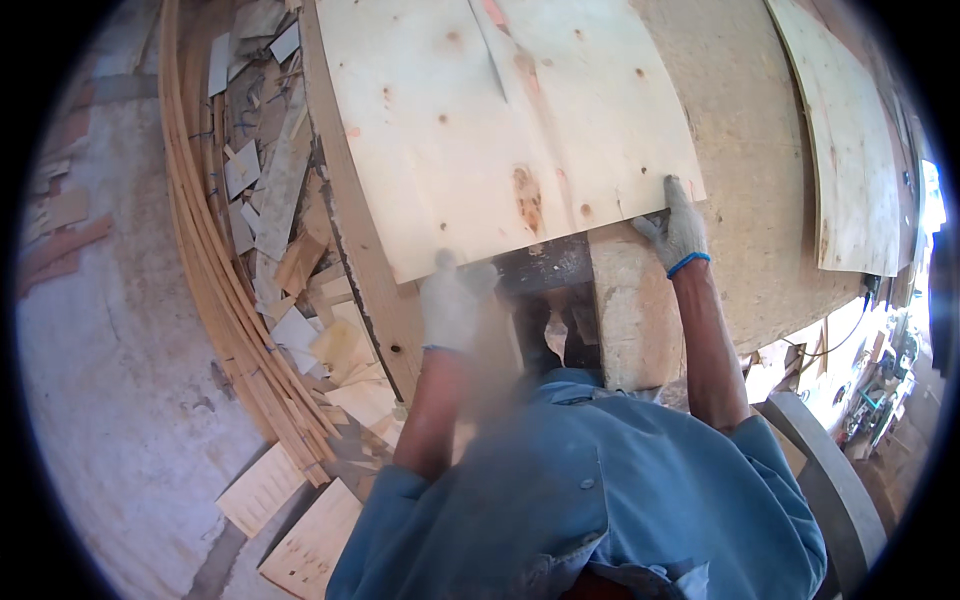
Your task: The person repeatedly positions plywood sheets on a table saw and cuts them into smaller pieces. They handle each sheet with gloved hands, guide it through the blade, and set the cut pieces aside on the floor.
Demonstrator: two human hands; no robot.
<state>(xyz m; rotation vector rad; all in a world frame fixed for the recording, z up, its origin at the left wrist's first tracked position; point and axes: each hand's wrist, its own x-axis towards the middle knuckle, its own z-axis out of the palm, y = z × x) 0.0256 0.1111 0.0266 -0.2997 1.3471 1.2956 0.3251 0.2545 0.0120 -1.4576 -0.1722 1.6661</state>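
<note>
Sheet (540, 120) on bench (745, 130), far end out of view

Running away from the body toward the top border, face up, pale and knotty; near edge on a slant, with the left corner closer to the body than the right; cannot tell the long axis, with the far end cut off; marked by a dark line (490, 55) pointing roughly along the sides, and by a brown patch (527, 198) close to the near edge.

To the right, bare bench, then another pale piece, the side sheet (855, 140), well apart; along the left side, only a narrow wooden margin of bench, then a drop to heaped scraps (270, 215) and long bent slats (190, 230), then floor (110, 390); below the near edge, between the arms, a dark opening (560, 325); close behind, a blue shirt (650, 450).

At the near edge, just in from the left corner, the gloved left grip (452, 300), blurred; cannot tell whether clamped on the sheet or merely touching; by the right corner, the gloved right grip (680, 228), with forefinger on the upper face and thumb spread away leftward along the edge; cannot tell whether clamped; ahead of both grips, most of the sheet.
</note>
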